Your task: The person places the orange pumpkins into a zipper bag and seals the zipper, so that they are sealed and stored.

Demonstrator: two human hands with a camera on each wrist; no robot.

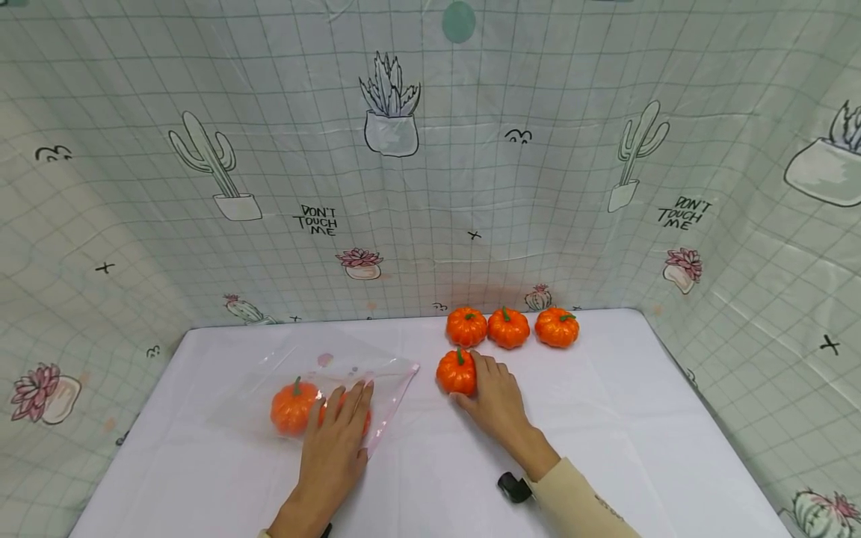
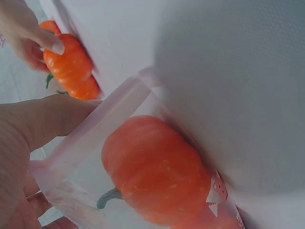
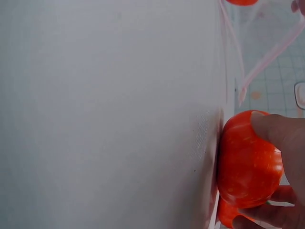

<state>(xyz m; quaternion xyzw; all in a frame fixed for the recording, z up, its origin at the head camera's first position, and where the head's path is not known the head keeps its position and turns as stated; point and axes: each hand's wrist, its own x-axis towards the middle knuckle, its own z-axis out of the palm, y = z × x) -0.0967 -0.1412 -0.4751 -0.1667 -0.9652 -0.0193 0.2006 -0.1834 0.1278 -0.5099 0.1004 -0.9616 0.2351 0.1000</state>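
My right hand (image 1: 498, 400) grips a small orange pumpkin (image 1: 455, 373) with a green stem, thumb and fingers on opposite sides, in front of the back row. In the right wrist view, the thumb presses one side of this pumpkin (image 3: 250, 160). Spread fingers of my left hand (image 1: 334, 441) rest over a clear plastic bag (image 1: 386, 373) with a pink edge strip. Inside the bag lie two pumpkins, one pumpkin (image 1: 291, 409) at the left and another largely covered by that hand. Up close, the left thumb lies along the pink strip (image 2: 102, 119), beside a bagged pumpkin (image 2: 155, 169).
Along the white table's (image 1: 605, 433) back edge stand three more pumpkins, the left pumpkin (image 1: 466, 326), middle pumpkin (image 1: 508, 328) and right pumpkin (image 1: 557, 327). A patterned grid curtain (image 1: 430, 179) rises behind and at both sides. A black device (image 1: 514, 487) sits by the right wrist.
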